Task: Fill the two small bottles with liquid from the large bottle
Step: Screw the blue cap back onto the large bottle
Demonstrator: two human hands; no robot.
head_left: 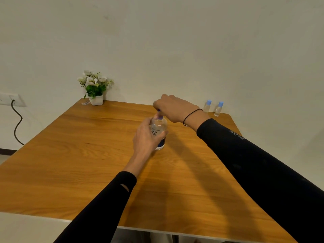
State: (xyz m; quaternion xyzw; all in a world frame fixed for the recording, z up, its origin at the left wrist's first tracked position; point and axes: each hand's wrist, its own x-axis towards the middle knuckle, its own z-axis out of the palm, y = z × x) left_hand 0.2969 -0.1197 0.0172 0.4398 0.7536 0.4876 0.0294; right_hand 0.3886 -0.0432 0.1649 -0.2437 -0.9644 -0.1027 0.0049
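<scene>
The large clear bottle (pixel 159 130) with a dark blue label band stands upright near the middle of the wooden table (pixel 87 163). My left hand (pixel 145 137) wraps around its body from the left. My right hand (pixel 173 107) reaches over from the right, its fingers closed on the blue cap (pixel 159 114) at the bottle's top. Two small clear bottles with light blue caps, one (pixel 207 106) beside the other (pixel 218 109), stand upright at the far right corner of the table, apart from both hands.
A white pot of white flowers (pixel 94 88) stands at the table's far left corner against the wall. A wall socket with a black cable (pixel 16 123) hangs to the left of the table.
</scene>
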